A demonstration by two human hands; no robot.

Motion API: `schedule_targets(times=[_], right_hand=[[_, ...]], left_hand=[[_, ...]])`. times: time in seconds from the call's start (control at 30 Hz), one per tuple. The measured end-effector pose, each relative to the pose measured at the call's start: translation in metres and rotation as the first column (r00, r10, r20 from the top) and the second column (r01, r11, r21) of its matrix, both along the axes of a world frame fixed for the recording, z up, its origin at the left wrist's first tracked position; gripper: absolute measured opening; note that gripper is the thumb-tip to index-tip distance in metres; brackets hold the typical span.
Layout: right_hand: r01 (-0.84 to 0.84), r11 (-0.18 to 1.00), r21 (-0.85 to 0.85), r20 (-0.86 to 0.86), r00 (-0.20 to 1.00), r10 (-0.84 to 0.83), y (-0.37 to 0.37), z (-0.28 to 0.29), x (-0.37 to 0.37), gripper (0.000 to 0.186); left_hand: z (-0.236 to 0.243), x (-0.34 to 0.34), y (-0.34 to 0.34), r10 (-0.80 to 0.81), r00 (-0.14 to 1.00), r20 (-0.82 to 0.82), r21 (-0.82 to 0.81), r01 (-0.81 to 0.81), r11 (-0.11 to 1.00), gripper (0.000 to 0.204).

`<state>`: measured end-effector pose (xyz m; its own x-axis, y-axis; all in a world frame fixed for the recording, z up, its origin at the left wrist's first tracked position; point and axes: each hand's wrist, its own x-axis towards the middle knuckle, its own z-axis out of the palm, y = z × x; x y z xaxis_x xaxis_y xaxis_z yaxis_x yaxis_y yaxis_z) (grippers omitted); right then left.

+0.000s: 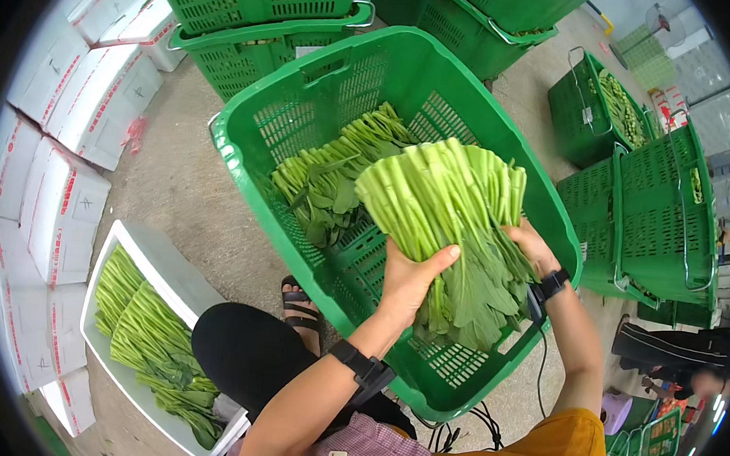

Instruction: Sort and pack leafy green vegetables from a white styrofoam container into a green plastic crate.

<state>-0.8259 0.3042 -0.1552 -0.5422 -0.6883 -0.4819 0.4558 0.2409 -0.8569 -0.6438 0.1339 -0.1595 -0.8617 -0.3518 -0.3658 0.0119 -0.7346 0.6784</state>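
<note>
Both my hands hold a large bunch of choy sum (442, 191) over a green plastic crate (349, 83), its cut stalk ends pointing away from me and its leaves hanging toward me. My left hand (412, 283) grips the near left side, thumb across the stalks. Around the right side curls my right hand (534, 248), its fingers partly hidden by leaves. More choy sum (322, 171) lies on the left inside the crate, which shows bare slatted floor beside it. At my left knee, a white foam box (170, 268) contains several layered bunches of greens (154, 324).
White cartons (61, 201) with red print line the left side. Stacked green crates (257, 4) stand just beyond the open one, and others (663, 213) are on the right. Black cords (482, 427) hang near the crate's close corner. Another person's dark-trousered leg (675, 343) shows at far right.
</note>
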Motion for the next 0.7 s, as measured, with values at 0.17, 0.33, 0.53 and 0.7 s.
schedule_targets(times=[0.17,0.33,0.53,0.7], right_hand=[[-0.167,0.98,0.106,-0.117,0.977,0.179,-0.051,-0.054,-0.04,0.062],[0.119,0.737,0.665,-0.661,0.554,0.507,-0.052,-0.215,-0.073,0.091],[0.329,0.617,0.715,-0.666,0.59,0.456,-0.08,-0.246,-0.051,0.092],[0.601,0.554,0.576,-0.817,0.401,0.414,-0.077,-0.251,-0.015,0.086]], left_hand=[[-0.062,-0.008,-0.013,0.248,0.887,0.39,-0.293,-0.136,0.946,0.109],[-0.057,-0.026,-0.033,0.063,0.534,0.843,-0.147,0.117,0.982,0.122],[0.026,0.03,-0.101,0.12,0.958,0.26,-0.407,-0.004,0.914,0.076],[0.066,0.069,-0.175,0.311,0.927,0.209,-0.773,-0.038,0.634,0.054]])
